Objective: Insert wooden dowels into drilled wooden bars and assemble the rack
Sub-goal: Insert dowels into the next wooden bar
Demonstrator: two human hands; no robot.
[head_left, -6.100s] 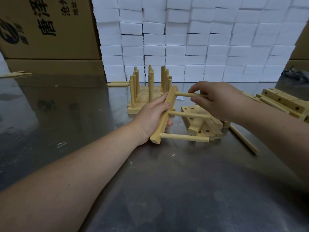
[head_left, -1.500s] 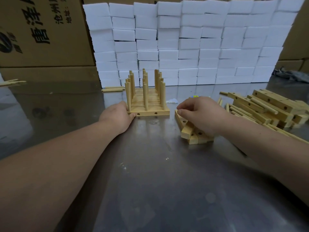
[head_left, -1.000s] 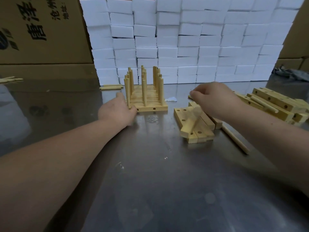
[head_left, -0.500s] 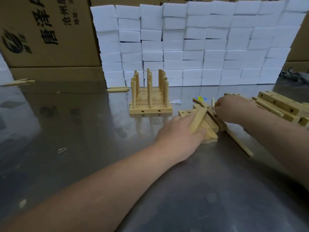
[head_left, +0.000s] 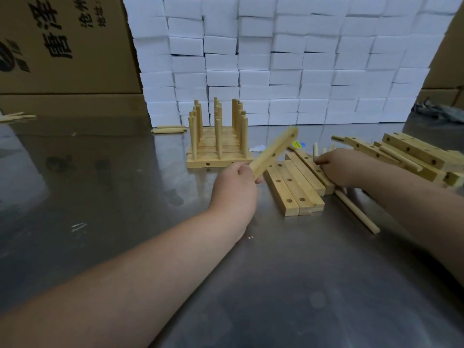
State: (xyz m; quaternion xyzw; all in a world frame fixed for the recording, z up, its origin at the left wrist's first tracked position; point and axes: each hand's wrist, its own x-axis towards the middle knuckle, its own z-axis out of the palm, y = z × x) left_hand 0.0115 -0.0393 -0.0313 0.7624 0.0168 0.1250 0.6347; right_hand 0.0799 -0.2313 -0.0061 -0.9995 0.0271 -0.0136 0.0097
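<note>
Now the left hand (head_left: pixel 233 187) has lifted one drilled bar (head_left: pixel 275 151) clear.

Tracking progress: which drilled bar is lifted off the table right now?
The bar gripped by the left hand, tilted upward; the other bars beside it lie flat.

Left grip (head_left: pixel 233 183) holds a drilled bar (head_left: pixel 275 151) (tilted).

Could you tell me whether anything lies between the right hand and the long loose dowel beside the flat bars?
Nothing visible does. The long dowel lies bare on the table, right of the flat bars, its far end by the right hand. The raised bar in the left hand is clear of it.
</note>
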